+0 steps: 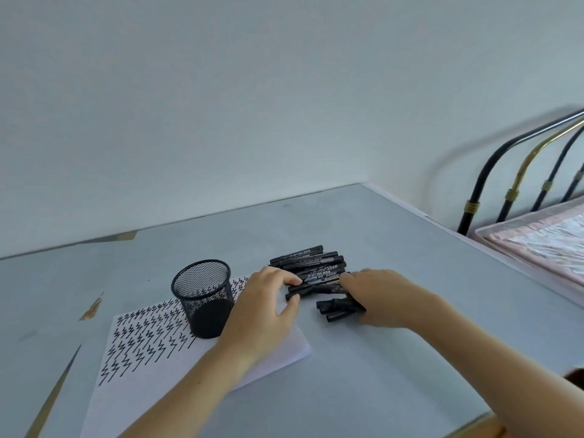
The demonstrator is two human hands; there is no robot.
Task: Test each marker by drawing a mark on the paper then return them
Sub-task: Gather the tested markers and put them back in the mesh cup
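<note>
Your left hand (264, 306) lies over the right edge of the paper (148, 349), fingers and thumb curved toward the pile of black markers (311, 267). Its fingertips touch the near markers of the pile; the thumb tip meets the end of one marker lying lowest on that side. Whether any marker is actually pinched cannot be told.

Your right hand (377, 297) rests palm-down just right of the left hand, its fingers curled over a small bundle of markers (336, 308) whose dark ends stick out from under the fingers toward the left hand. The bundle lies on the table (363, 374), apart from the main pile by a narrow gap.

The main pile sits just beyond both hands, markers lying roughly parallel, side by side and partly stacked, printed labels facing up.

To the left of your left hand, touching the wrist side of it in the view, a black mesh pen cup (203, 298) stands upright on the paper. Rows of black zigzag marks (139, 336) cover the paper left of and behind the cup.

Beyond your right forearm, off the table's far right edge, a metal bed frame (518, 172) and a pink mattress edge (537, 245) show.
</note>
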